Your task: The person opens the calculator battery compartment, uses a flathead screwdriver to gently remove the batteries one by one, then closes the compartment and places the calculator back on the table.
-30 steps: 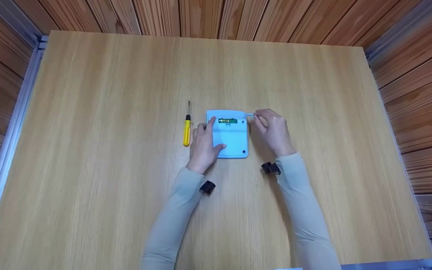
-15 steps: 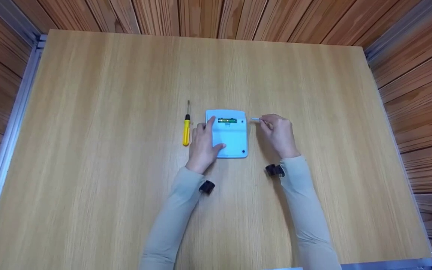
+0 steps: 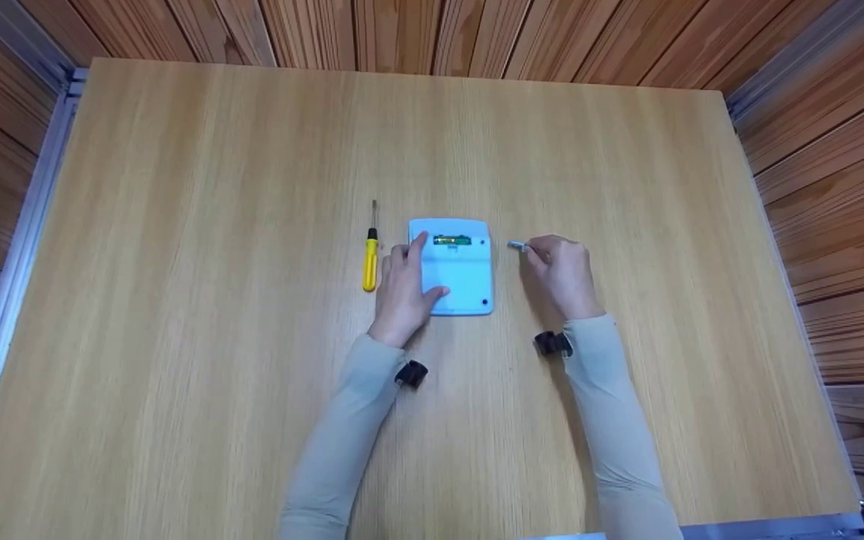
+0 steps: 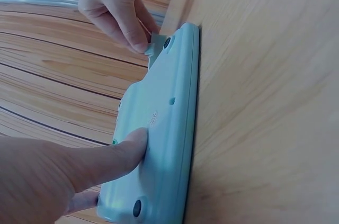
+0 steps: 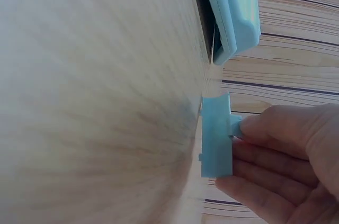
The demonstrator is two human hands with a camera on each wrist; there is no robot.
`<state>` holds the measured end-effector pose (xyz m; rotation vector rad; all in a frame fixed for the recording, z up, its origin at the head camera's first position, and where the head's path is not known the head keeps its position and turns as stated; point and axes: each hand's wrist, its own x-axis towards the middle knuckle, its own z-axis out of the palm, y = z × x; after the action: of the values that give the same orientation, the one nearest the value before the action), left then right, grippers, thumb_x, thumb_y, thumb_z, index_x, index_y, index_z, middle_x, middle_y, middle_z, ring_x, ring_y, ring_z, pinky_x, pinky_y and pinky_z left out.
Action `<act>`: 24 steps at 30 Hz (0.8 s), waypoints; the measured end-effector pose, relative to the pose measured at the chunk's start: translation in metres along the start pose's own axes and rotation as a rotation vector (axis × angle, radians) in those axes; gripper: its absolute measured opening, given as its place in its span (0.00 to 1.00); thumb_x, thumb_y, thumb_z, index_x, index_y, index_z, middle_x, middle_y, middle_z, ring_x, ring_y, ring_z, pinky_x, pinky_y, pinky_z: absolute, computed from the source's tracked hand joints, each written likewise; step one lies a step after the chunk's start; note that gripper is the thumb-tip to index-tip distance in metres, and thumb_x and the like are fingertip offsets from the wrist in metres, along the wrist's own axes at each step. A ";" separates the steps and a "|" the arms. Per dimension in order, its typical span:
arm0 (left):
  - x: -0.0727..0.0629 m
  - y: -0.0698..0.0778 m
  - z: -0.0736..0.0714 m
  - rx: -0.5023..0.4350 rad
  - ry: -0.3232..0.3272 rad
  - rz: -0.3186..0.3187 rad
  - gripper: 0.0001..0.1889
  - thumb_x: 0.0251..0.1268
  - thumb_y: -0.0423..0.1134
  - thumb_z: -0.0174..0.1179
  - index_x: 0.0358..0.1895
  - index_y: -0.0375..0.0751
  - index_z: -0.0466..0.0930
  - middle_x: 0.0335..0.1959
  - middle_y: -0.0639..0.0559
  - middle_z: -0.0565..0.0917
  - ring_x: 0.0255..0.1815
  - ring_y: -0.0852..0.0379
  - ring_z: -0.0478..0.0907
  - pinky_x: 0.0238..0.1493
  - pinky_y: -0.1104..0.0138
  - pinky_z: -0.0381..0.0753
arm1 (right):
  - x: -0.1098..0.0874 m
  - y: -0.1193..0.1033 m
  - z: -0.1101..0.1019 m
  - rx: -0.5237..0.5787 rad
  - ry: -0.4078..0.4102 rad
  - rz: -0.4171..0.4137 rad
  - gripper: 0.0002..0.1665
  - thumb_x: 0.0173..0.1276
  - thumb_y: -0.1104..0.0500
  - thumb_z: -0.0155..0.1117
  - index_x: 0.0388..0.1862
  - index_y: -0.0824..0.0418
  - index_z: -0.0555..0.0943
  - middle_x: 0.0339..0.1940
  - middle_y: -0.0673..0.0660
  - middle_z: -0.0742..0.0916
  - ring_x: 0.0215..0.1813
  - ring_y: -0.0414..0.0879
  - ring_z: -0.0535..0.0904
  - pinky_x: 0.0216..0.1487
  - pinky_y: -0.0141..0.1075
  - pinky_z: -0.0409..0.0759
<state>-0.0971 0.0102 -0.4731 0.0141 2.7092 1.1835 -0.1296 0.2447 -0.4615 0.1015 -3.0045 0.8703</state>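
A light blue calculator (image 3: 458, 274) lies back up on the table, with a green battery (image 3: 452, 241) showing in its uncovered compartment. My left hand (image 3: 402, 292) rests across its left side. In the left wrist view, the left thumb (image 4: 130, 152) presses on the back panel. Right of the calculator, my right hand (image 3: 563, 274) pinches a small light blue battery cover (image 5: 216, 136) by its tab. The right wrist view shows the cover apart from the calculator, close over the table, with small lugs along one long edge.
Left of the calculator lies a screwdriver (image 3: 370, 259) with a yellow and black handle, its blade pointing to the far side. The wooden tabletop (image 3: 214, 225) is bounded by metal rails and wood-panelled walls. A light blue edge (image 3: 567, 536) shows at the bottom.
My right hand has drawn the cover away from the calculator's far right corner, rightward and slightly nearer to me. The cover has tilted. My left hand keeps its place on the calculator.
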 end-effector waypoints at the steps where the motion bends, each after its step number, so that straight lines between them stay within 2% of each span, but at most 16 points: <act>1: 0.000 0.000 0.000 -0.001 0.001 0.001 0.45 0.57 0.41 0.68 0.75 0.49 0.52 0.64 0.40 0.66 0.62 0.47 0.66 0.56 0.60 0.73 | 0.000 0.000 0.000 0.001 -0.007 0.002 0.11 0.68 0.64 0.61 0.45 0.68 0.84 0.43 0.65 0.87 0.47 0.56 0.85 0.48 0.43 0.83; 12: 0.001 -0.001 0.000 -0.015 -0.003 -0.011 0.45 0.57 0.40 0.68 0.75 0.50 0.52 0.65 0.40 0.65 0.63 0.47 0.65 0.58 0.60 0.72 | -0.004 0.000 -0.003 -0.021 -0.093 -0.030 0.10 0.67 0.65 0.62 0.43 0.68 0.85 0.42 0.64 0.88 0.44 0.54 0.85 0.46 0.43 0.83; 20: 0.001 0.000 0.000 -0.013 -0.009 -0.010 0.45 0.56 0.40 0.69 0.75 0.49 0.53 0.65 0.41 0.65 0.62 0.47 0.64 0.58 0.59 0.72 | -0.005 0.000 0.001 -0.083 -0.045 -0.106 0.08 0.65 0.66 0.63 0.38 0.70 0.86 0.38 0.64 0.87 0.40 0.55 0.84 0.42 0.45 0.83; 24: 0.001 0.000 0.000 -0.007 -0.007 -0.014 0.45 0.56 0.40 0.69 0.75 0.49 0.53 0.65 0.41 0.65 0.62 0.48 0.64 0.58 0.59 0.71 | -0.007 0.000 0.002 -0.090 -0.063 -0.097 0.08 0.65 0.65 0.63 0.38 0.69 0.85 0.40 0.62 0.86 0.41 0.54 0.83 0.43 0.43 0.83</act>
<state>-0.0977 0.0099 -0.4734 -0.0019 2.6940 1.1872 -0.1227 0.2437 -0.4637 0.2755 -3.0611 0.7356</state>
